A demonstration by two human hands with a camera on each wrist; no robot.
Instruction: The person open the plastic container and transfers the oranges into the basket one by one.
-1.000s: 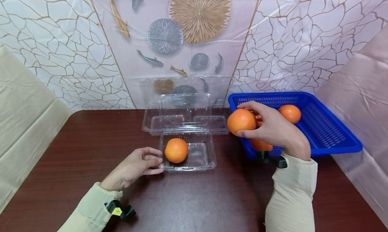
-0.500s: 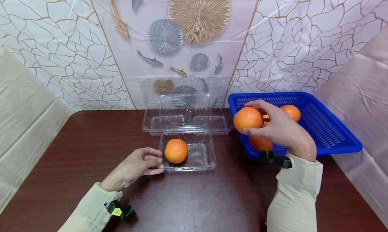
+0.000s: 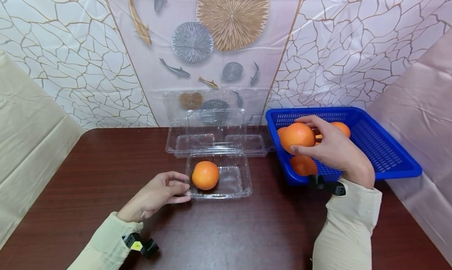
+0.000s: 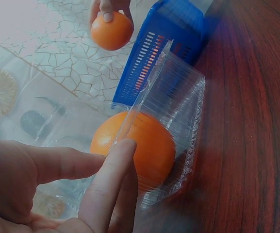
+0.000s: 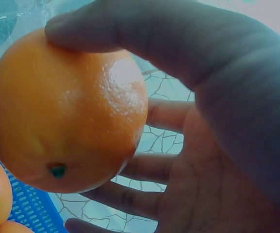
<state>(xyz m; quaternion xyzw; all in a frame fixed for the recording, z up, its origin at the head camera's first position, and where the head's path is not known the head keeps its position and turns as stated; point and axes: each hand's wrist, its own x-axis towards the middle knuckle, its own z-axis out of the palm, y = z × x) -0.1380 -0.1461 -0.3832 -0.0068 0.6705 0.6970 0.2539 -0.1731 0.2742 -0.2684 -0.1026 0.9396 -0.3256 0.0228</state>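
My right hand (image 3: 333,148) grips an orange (image 3: 297,138) over the left part of the blue basket (image 3: 406,174). In the right wrist view the thumb lies across the top of this orange, the other fingers behind it, and its green stem spot shows. My left hand (image 3: 159,193) pinches the left rim of a clear plastic clamshell box (image 3: 233,179), thumb and fingertips at its wall in the left wrist view. Another orange (image 3: 205,176) sits in the left side of this box. More oranges lie in the basket, one near its front left corner (image 3: 303,166), some partly hidden by the right hand.
Behind the box, against the patterned wall cloth, stand more clear plastic clamshells (image 3: 178,142) with raised lids. The basket fills the back right of the dark wooden table (image 3: 116,156). Each sleeve carries a black wrist camera (image 3: 332,186).
My right hand has moved right with its orange, from the basket's left edge to above its inside, uncovering an orange at the left. The left hand and the box have stayed put.
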